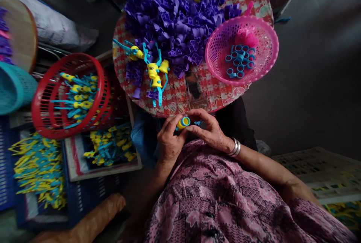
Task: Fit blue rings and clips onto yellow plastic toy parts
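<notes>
hands close together over my lap, just below the rim of the checkered tray (214,93). left hand (169,143) curled, thumb and forefinger pinched on the yellow piece (183,122) with its blue ring. right hand (210,130) bent inward at the wrist, fingers arched, tips narrow on a small blue bit (197,123) just beside the yellow piece. pink basket (263,61) well apart.

It was a home piecework workshop. Purple plastic parts (180,17) heaped a round checked surface (214,92), and a red basket (34,104) held blue-and-yellow pieces (79,96).
</notes>
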The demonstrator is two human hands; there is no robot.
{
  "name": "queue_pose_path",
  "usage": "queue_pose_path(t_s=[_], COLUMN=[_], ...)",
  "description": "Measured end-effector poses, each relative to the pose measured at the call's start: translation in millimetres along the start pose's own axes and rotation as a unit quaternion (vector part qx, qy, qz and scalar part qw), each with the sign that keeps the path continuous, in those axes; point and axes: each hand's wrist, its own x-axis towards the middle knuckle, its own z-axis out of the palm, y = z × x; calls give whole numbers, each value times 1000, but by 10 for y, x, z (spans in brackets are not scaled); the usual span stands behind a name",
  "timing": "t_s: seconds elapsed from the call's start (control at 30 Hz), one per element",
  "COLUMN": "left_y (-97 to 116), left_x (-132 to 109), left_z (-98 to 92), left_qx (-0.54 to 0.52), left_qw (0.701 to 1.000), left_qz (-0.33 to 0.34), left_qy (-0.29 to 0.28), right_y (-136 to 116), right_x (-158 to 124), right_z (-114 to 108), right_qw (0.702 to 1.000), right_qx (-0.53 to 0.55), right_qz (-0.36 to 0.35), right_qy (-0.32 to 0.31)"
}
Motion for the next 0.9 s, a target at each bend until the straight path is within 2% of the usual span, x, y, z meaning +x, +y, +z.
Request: queue_pose_path(t_s=[0.17, 0.33, 0.5, 0.6, 0.73, 0.9], left_y=[-11, -21, 3, 54, 82, -5], left_x=[-5, -4, -3, 9, 9, -71], left_z=[18, 24, 15, -6, -42, -47], left_qx=[24, -3, -32, -84, -197, -368], left_qw=[1000, 999, 999, 993, 957, 870], left_qz=[6, 34, -14, -74, -182, -275], left_qy=[8, 19, -6, -33, -105, -177], right_y=[-16, -56, -85, -113, -178, -258], right_x=[-16, -21, -14, -6, 22, 121], right_z=[0, -28, -60, -92, -153, -210], right_qw=[1000, 998, 993, 990, 990, 990], right_qx=[-14, -52, -98, -125, -120, -38], right_qz=[-5, -41, -57, -71, -62, -42], right_qy=[9, -3, -13, -7, -26, -126])
